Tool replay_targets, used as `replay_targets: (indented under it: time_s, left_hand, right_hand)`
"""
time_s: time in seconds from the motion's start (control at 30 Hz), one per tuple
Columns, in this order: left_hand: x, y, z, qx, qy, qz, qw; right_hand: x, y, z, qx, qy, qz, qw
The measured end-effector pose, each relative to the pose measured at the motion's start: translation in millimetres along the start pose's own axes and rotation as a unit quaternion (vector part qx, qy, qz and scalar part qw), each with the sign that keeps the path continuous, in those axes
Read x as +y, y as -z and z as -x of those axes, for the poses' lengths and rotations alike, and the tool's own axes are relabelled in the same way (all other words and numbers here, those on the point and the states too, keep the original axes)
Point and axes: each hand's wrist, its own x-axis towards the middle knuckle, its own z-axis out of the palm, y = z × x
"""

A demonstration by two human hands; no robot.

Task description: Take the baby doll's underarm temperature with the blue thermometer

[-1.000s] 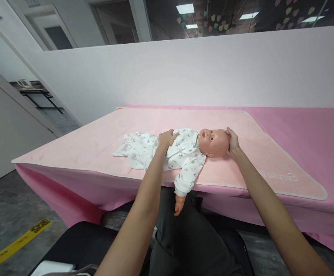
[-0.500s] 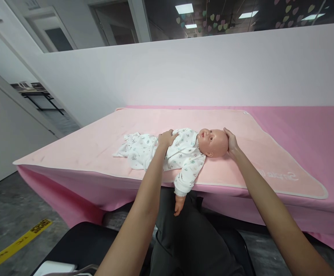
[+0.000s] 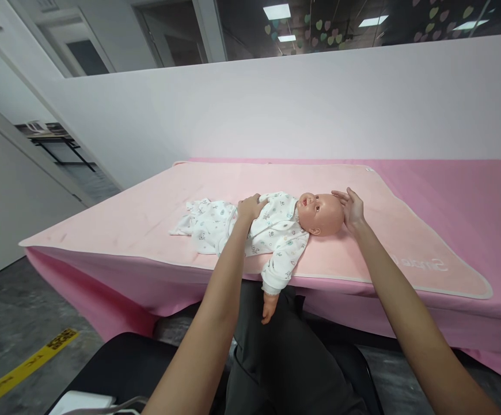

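Note:
A baby doll lies on its back on a peach mat, its head to the right. It wears a white printed outfit, and one of its arms hangs over the table's front edge. My left hand rests on the doll's belly with the fingers laid flat over the cloth. Beside the crown of the doll's head is my right hand, fingers stretched out and apart, holding nothing. Whether its fingertips touch the head I cannot tell.
A pink cloth covers the table beneath the mat. Behind it stands a white wall with a window above. My legs are under the front edge. A black chair with a white device is at lower left.
My right hand has loosened from the top of the doll's head, shifting slightly right with its fingers spreading. My left hand and the doll stay in place.

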Motion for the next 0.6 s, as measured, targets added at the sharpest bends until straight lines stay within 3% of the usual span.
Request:
replay_targets:
  time_s: [0.6]
  left_hand:
    - [0.1,-1.0,-0.3,-0.002,-0.002,0.003,1.0]
  right_hand:
    - [-2.3,0.3,1.1,0.007,-0.002,-0.007,1.0]
